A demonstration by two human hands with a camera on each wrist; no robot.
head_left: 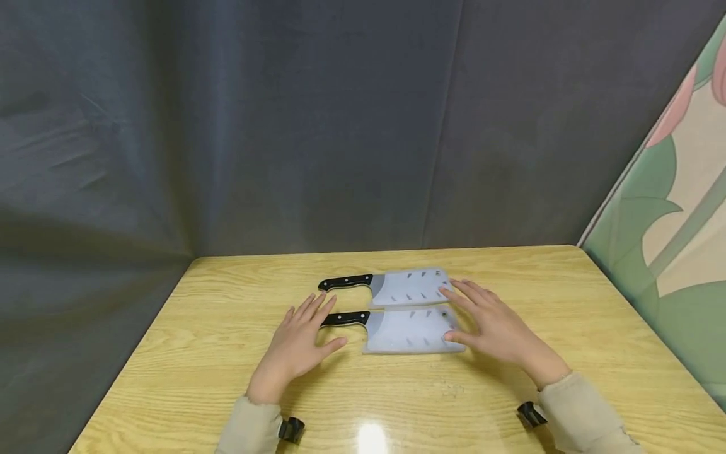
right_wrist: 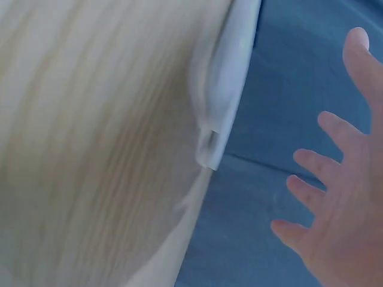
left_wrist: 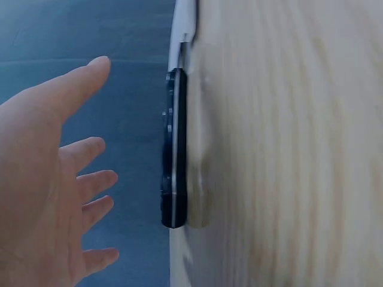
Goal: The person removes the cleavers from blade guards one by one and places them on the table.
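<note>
Two cleavers lie flat, one behind the other, with black riveted handles to the left and broad blades, cloudy white as if sleeved, to the right. My left hand (head_left: 297, 343) is spread by the handle end of the near cleaver (head_left: 391, 331), overlapping its butt in the head view. Over the right ends of both blades reach the fingers of my right hand (head_left: 493, 325); the far cleaver (head_left: 408, 288) lies just beyond. In the left wrist view a black handle (left_wrist: 175, 149) stands apart from the fingers. A whitish blade end (right_wrist: 230, 78) shows in the right wrist view, also apart from that hand.
A wood-grain table (head_left: 187, 353) carries the cleavers. Dark grey cloth (head_left: 340, 126) hangs behind it and along the left side. A flowered panel (head_left: 652, 221) borders the right edge. Black bands (head_left: 292, 430) sit at both sleeve cuffs.
</note>
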